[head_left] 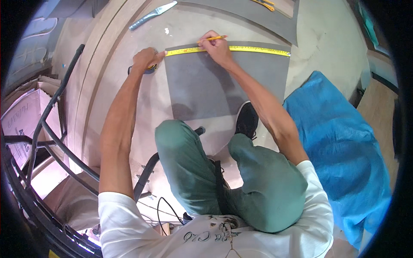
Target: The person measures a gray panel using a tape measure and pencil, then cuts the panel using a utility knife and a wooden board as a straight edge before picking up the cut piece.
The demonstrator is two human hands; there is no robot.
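Note:
A yellow tape measure point(247, 48) is stretched across the upper part of a grey sheet point(193, 92) on the floor. Its hooked end sits at the sheet's right edge. At the left end, my left hand point(147, 59) is closed around the dark tape case point(150, 69), with a finger or thumb against the blade by the sheet's left edge. My right hand point(216, 48) pinches a yellow pencil point(213, 38) and rests over the blade, left of its middle. The pencil lies nearly level, its right end clear of my fingers.
Beyond the sheet lie a knife-like tool with a pale blade point(152, 16), another grey sheet point(258, 16) and a yellow cutter point(263, 4). A blue tarp-like sack point(335, 146) is at the right. Black metal tubing point(56, 98) and a cardboard box point(30, 116) stand at the left.

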